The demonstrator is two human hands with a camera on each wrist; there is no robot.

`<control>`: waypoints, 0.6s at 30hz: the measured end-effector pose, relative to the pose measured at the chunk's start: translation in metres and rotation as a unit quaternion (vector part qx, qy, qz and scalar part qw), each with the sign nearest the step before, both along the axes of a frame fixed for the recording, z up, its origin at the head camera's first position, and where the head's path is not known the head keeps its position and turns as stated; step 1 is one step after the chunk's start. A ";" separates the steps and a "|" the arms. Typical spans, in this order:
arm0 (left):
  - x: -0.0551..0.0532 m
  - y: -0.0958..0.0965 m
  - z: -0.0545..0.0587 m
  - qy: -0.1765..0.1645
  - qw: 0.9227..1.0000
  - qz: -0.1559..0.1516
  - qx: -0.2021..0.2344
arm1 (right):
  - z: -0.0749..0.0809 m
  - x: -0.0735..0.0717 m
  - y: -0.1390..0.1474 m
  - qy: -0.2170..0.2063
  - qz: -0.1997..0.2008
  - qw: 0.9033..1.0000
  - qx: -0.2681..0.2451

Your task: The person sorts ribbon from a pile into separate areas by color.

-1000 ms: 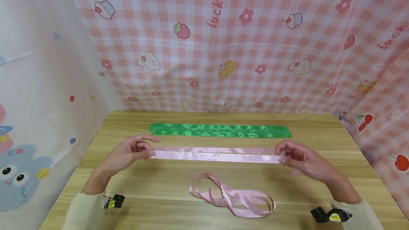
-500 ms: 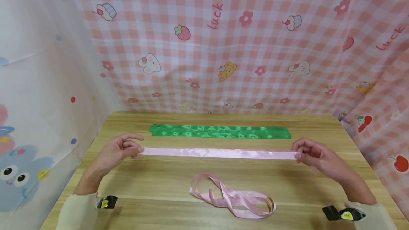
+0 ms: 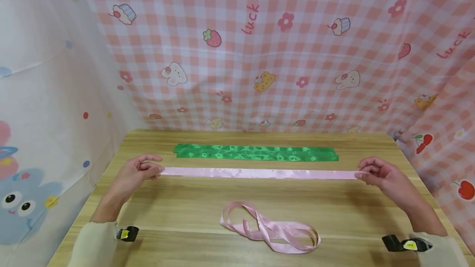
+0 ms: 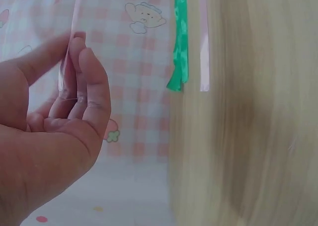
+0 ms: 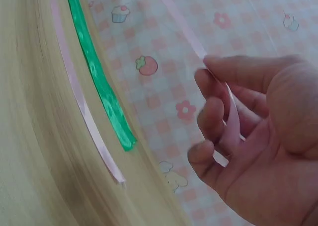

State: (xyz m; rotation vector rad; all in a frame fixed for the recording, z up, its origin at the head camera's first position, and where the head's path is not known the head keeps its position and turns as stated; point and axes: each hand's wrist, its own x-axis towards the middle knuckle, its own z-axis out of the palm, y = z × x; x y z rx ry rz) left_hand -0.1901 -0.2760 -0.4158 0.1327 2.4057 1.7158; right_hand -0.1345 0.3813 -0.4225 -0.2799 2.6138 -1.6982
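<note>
A pink satin ribbon [image 3: 259, 173] is stretched nearly straight across the table, above its surface. My left hand [image 3: 128, 180] pinches its left end between thumb and fingers. At the other end my right hand [image 3: 386, 180] pinches it, and a short tail runs down inside the palm in the right wrist view. Below it a second pink strip [image 5: 82, 106] lies flat on the table, covered by the held one in the head view. Beyond that lie green ribbon strips [image 3: 256, 153], side by side. Nearer me rests a loosely looped pink ribbon [image 3: 261, 226].
The wooden table [image 3: 185, 213] has its far edge against a pink checked cloth [image 3: 237, 65]. A white printed cloth [image 3: 48, 81] hangs at the left. Small black cameras sit at both sleeve cuffs.
My hands have moved apart, the right one farther to the right, with more ribbon between them. The held ribbon has shifted away from me, over the flat pink strip.
</note>
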 end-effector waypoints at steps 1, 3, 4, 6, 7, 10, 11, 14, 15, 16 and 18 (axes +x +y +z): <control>0.000 0.000 -0.001 0.000 1.000 0.004 0.003 | -0.002 0.000 0.002 0.001 -0.017 1.000 0.002; -0.001 -0.001 -0.002 -0.003 1.000 0.010 0.012 | -0.005 -0.001 0.006 0.004 -0.039 0.999 -0.020; -0.001 -0.001 -0.003 -0.005 1.000 0.014 0.015 | -0.007 -0.001 0.008 0.008 -0.046 0.998 -0.034; -0.002 0.000 -0.005 -0.007 1.000 0.021 0.015 | -0.010 0.000 0.013 0.012 -0.058 0.996 -0.062; -0.002 0.000 -0.006 -0.009 1.000 0.024 0.012 | -0.012 0.000 0.014 0.011 -0.064 0.995 -0.075; -0.003 0.001 -0.011 -0.014 0.999 0.035 -0.005 | -0.015 0.000 0.018 -0.001 -0.082 0.992 -0.092; -0.004 0.001 -0.012 -0.017 0.999 0.035 -0.015 | -0.016 -0.001 0.020 -0.009 -0.088 0.992 -0.094; -0.004 0.001 -0.018 -0.032 0.999 0.029 -0.033 | -0.021 -0.001 0.024 -0.033 -0.100 0.991 -0.082; -0.005 0.001 -0.020 -0.038 0.998 0.025 -0.038 | -0.024 -0.001 0.025 -0.041 -0.104 0.991 -0.075; -0.005 0.001 -0.022 -0.044 0.998 0.023 -0.040 | -0.027 0.000 0.027 -0.048 -0.106 0.991 -0.068; -0.006 0.001 -0.027 -0.054 0.998 0.023 -0.039 | -0.033 0.000 0.029 -0.058 -0.115 0.991 -0.042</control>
